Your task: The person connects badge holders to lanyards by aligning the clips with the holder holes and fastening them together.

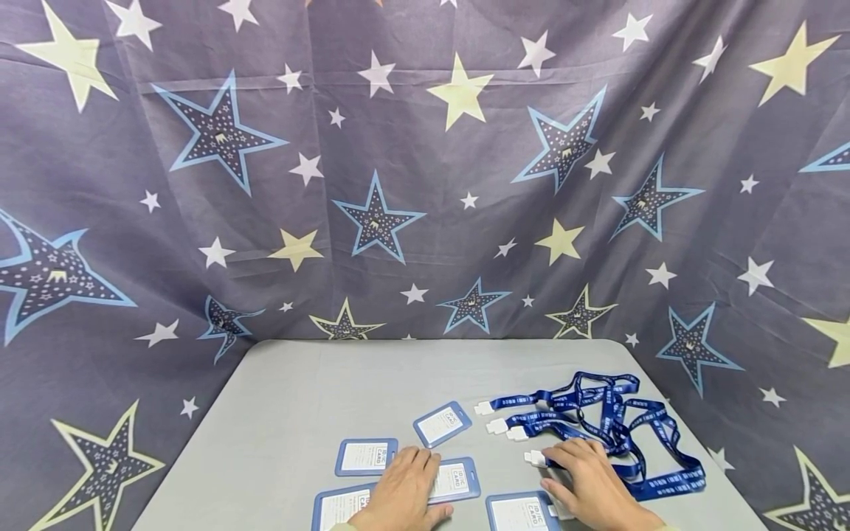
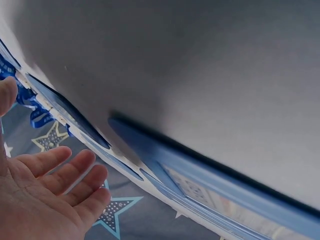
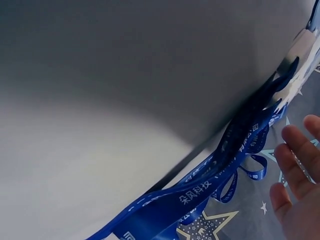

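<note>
My left hand (image 1: 406, 493), its fingers extended, is over the left end of a blue-framed card holder (image 1: 458, 478); the left wrist view shows its palm with nothing held. Beside it lie a second card holder (image 1: 365, 457) and a partly covered third one (image 1: 335, 510). Another, tilted card holder (image 1: 442, 424) lies farther back. Over the blue lanyards (image 1: 611, 420) is my right hand (image 1: 589, 479), fingers loosely bent near a white plastic clip (image 1: 535, 458). In the right wrist view its fingers hold nothing. One more card holder (image 1: 521, 514) lies left of that hand, near a white clip partly hidden below it.
The lanyards lie in a loose, overlapping heap on the right of the light grey table (image 1: 285, 398), their white clips pointing left. A grey star-patterned cloth (image 1: 412, 147) hangs behind the table and along both sides.
</note>
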`<move>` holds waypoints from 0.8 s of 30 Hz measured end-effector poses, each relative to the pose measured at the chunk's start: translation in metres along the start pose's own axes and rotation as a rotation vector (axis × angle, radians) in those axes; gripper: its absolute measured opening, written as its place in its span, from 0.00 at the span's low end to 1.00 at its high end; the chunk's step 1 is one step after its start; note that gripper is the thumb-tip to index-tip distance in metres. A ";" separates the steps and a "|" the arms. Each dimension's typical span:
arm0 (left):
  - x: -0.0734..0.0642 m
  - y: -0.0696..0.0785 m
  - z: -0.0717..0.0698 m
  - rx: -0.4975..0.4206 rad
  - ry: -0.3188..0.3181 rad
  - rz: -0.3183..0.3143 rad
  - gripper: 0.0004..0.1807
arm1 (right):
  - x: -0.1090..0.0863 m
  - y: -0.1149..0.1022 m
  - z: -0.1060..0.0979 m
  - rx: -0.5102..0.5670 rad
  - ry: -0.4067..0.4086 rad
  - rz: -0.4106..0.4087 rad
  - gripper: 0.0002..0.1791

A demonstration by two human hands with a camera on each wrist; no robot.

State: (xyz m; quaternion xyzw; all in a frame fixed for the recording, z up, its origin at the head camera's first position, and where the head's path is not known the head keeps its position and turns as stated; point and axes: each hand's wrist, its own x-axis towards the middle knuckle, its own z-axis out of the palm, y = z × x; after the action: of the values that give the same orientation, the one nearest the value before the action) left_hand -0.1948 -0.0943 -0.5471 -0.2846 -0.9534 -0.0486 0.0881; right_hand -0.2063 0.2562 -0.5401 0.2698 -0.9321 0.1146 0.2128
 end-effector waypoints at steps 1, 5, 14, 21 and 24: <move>0.000 0.000 0.000 -0.002 -0.001 -0.001 0.44 | 0.001 0.000 0.001 -0.002 0.005 -0.003 0.23; -0.001 -0.001 0.000 0.003 0.001 0.000 0.44 | 0.003 0.001 0.004 -0.014 0.009 -0.016 0.22; -0.002 -0.002 -0.001 0.005 0.007 0.001 0.44 | 0.007 0.002 0.005 0.002 -0.042 0.014 0.21; -0.003 -0.002 -0.003 -0.030 -0.029 -0.021 0.46 | 0.011 0.004 0.008 0.006 -0.042 0.015 0.20; -0.003 -0.003 -0.004 -0.049 -0.037 -0.030 0.46 | 0.012 0.006 0.009 0.003 -0.063 0.030 0.21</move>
State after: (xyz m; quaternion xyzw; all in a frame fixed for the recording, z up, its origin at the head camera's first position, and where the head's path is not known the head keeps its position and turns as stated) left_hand -0.1933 -0.0986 -0.5437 -0.2733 -0.9575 -0.0680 0.0627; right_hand -0.2216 0.2525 -0.5428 0.2595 -0.9421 0.1109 0.1811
